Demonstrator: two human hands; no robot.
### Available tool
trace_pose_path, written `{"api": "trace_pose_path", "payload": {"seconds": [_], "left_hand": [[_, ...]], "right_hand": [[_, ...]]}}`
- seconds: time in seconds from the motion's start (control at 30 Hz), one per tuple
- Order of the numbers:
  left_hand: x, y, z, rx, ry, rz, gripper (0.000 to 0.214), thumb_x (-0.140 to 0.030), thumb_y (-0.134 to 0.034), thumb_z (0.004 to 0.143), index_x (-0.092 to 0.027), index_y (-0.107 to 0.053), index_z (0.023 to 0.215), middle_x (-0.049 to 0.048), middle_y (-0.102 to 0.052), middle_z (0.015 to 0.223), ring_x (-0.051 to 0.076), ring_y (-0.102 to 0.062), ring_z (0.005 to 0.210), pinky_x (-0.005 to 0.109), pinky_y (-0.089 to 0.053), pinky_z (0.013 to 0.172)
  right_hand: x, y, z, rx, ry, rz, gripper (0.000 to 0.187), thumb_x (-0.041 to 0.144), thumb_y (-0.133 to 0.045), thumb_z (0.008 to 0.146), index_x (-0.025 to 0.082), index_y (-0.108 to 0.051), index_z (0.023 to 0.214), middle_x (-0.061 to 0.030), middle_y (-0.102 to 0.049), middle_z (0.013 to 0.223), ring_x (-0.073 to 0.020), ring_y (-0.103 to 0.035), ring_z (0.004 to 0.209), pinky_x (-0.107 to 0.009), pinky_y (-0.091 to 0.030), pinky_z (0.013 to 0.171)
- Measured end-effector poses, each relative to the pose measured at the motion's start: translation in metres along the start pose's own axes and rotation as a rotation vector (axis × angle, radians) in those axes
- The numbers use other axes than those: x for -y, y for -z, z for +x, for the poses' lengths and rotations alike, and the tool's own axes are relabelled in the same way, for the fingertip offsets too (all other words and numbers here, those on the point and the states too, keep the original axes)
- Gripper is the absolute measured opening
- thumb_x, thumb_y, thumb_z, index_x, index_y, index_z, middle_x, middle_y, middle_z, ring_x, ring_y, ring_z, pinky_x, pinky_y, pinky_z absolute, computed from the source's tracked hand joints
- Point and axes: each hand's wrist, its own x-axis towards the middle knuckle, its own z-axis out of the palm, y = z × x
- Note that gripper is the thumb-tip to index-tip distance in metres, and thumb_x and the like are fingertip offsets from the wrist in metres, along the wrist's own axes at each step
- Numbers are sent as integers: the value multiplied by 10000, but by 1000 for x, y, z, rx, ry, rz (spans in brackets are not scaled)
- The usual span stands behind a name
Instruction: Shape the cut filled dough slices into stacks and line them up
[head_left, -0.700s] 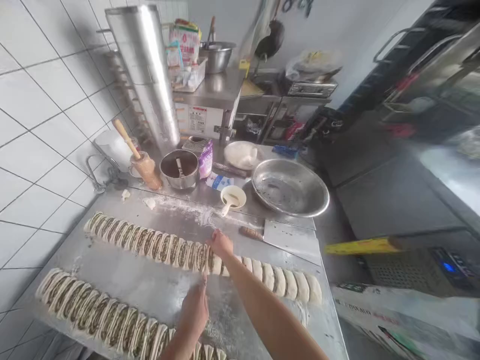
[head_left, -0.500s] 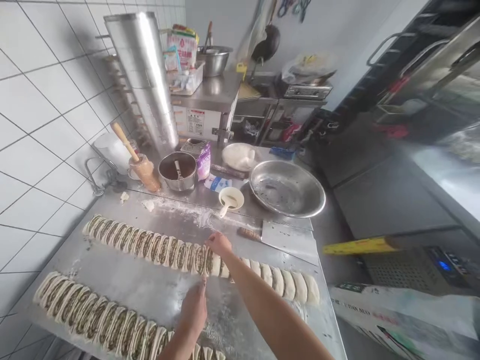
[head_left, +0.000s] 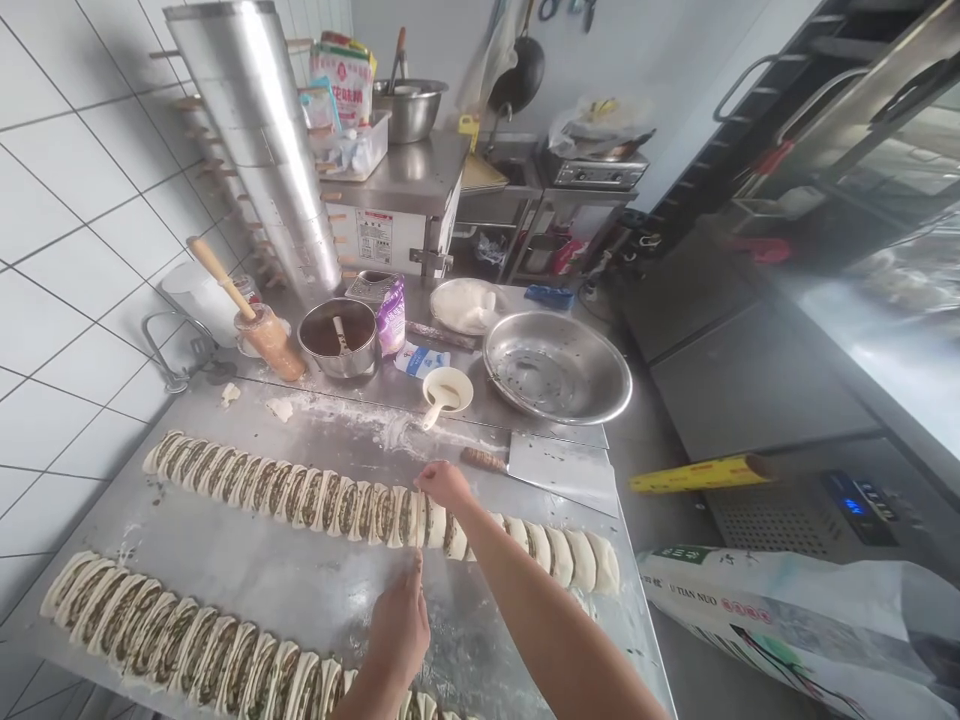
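Note:
A long row of sliced, filled dough [head_left: 315, 500] runs across the steel table. Left of my hands its slices show a green-brown filling between pale dough edges; to the right, the sliced roll [head_left: 562, 555] has its smooth dough skin uppermost. My right hand [head_left: 445, 486] pinches the far edge of a slice near the middle. At the near end of that same slice, my left hand [head_left: 399, 625] has its fingertips closed on the dough. A second row of filled slices [head_left: 187, 640] lies closer, partly behind my left forearm.
Behind the row lie a cleaver [head_left: 559, 468] and a white ladle [head_left: 448, 392]. Farther back stand a wide steel basin [head_left: 559, 365], a pot of dark sauce [head_left: 341, 340] and a purple packet [head_left: 391, 318]. A tall metal cylinder [head_left: 259, 140] leans at back left.
Both hands have shifted slightly rightward along the row, onto the following slice. The whole view has also swung a little, moving the background leftward.

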Motion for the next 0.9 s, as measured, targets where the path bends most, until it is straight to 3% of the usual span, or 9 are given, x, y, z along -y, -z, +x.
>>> {"api": "trace_pose_path", "payload": {"seconds": [0.2,0.33,0.47,0.63,0.73,0.9], "left_hand": [[21,-24,12,-92,-31,21,643,-76,-275,990,-164,-302,1626,148,-625,1472,241,-616,1325,359,-509,1113],[24,-24,9,-114,-34,25,620,-108,-260,1010,-193,-319,1622,129,-624,1477,230,-638,1295,343,-556,1046],[5,-12,-3,-114,-48,0,634,-117,-278,1009,-236,-298,1631,107,-636,1464,214,-676,1228,305,-578,976],[-32,-8,-11,-50,-45,-27,637,-139,-313,1014,-233,-263,1643,100,-644,1460,214,-684,1210,286,-561,967],[-40,-16,-9,-9,11,-20,649,-113,-330,1004,-184,-249,1644,123,-666,1429,215,-686,1214,290,-552,983],[-29,-36,4,-52,20,6,628,-110,-305,1010,-168,-276,1634,136,-633,1467,215,-653,1277,295,-545,1023]], "right_hand": [[-1,-21,11,-116,1,-74,231,318,-711,930,165,-671,1099,-65,-697,1087,-242,-634,1090,-489,-481,1033],[1,-6,8,-2,-1,-2,194,338,-709,940,152,-699,993,-38,-710,942,-184,-666,878,-381,-559,859],[-11,23,-4,78,34,82,224,364,-703,950,141,-714,942,3,-685,792,-134,-632,694,-287,-548,691],[-33,41,-16,16,27,71,179,327,-699,952,150,-726,963,-3,-703,827,-149,-655,771,-316,-557,774],[-38,34,-12,17,5,39,181,340,-727,929,159,-724,926,-7,-713,842,-161,-667,794,-341,-564,805],[-39,4,4,-86,-24,-29,226,354,-741,915,156,-702,1015,-49,-719,987,-207,-669,956,-427,-542,931]]}}
